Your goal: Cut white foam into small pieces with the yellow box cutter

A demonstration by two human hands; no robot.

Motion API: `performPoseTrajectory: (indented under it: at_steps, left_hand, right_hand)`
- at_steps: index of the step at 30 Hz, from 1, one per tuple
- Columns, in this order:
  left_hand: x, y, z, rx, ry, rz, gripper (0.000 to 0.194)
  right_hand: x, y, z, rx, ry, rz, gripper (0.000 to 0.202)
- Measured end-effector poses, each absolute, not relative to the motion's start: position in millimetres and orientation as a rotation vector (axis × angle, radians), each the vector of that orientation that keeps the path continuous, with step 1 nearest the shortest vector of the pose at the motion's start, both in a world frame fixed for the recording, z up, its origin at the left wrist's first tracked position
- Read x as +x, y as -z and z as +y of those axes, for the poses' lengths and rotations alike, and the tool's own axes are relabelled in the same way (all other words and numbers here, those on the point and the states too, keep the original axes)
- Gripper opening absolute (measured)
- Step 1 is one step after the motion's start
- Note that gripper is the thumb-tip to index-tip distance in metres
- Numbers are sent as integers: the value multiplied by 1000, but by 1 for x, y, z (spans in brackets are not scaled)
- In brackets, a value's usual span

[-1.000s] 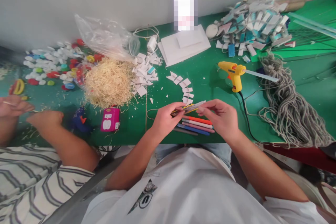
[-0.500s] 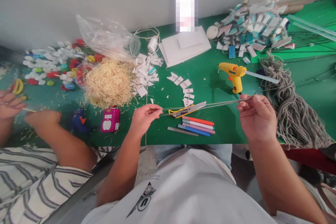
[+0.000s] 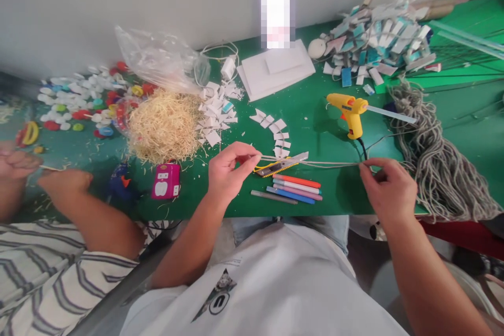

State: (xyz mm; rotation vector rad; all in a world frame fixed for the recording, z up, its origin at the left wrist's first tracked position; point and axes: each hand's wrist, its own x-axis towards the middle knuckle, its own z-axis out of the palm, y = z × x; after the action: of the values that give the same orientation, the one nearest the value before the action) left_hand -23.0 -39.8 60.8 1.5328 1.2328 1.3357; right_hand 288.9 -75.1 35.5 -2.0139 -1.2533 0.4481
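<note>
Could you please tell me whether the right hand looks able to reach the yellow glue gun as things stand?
Probably yes: the yellow glue gun sits ahead of the right hand with nothing on top, though that hand pinches grey cord.

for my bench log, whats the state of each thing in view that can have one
Left hand: pinching the cord
Right hand: pinching the cord
Cord: nearly straight between the hands
Knife: lying down, blade seems out
Markers: lying down, can't tell if capped
Glue gun: stick inserted, can't tell if hot
Yarn: loose, tangled
Bag: crumpled
</note>
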Motion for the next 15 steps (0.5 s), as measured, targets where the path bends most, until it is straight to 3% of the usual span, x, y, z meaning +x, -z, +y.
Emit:
performPoseTrajectory:
  at_steps: [4,6,8,15]
  left_hand:
    - [-8,-71,-32,1768,-1325,1132,5]
    - [-2,-78,-29,1875,-1268,1074,6]
    - [5,-84,-26,1961,-1211,1025,5]
    - [22,-93,-22,2169,-1144,946,6]
  right_hand:
    - [296,-37,-83,-2008,-156,-1547,25]
    - [293,-45,-87,-1811,55,-1535,33]
    - [283,-58,-88,-1525,41,-1531,36]
    - [215,-77,-54,-877,-1418,-1298,35]
